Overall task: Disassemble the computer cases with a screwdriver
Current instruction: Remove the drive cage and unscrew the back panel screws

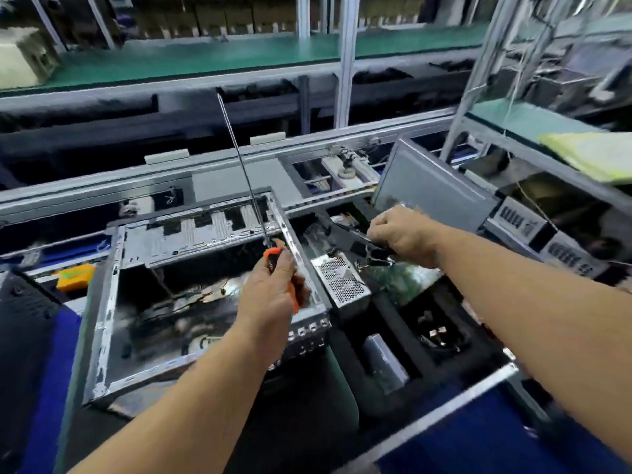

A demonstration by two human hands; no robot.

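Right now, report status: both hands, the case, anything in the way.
Left hand gripping orange screwdriver, shaft pointing up, off the work. Right hand gripping a dark part beside the open case. Perforated metal box lies between case and right hand.

Factory assembly line setting. An aluminium conveyor rail (pixel 239 162) runs across behind the surface. Beyond it stands a long green-matted shelf (pixel 212 59) on white upright posts (pixel 347 59), with blurred cartons stacked at the rear. At right, a metal-framed rack (pixel 506 131) carries yellow-green sheets (pixel 595 153). Lighting is even, overhead.
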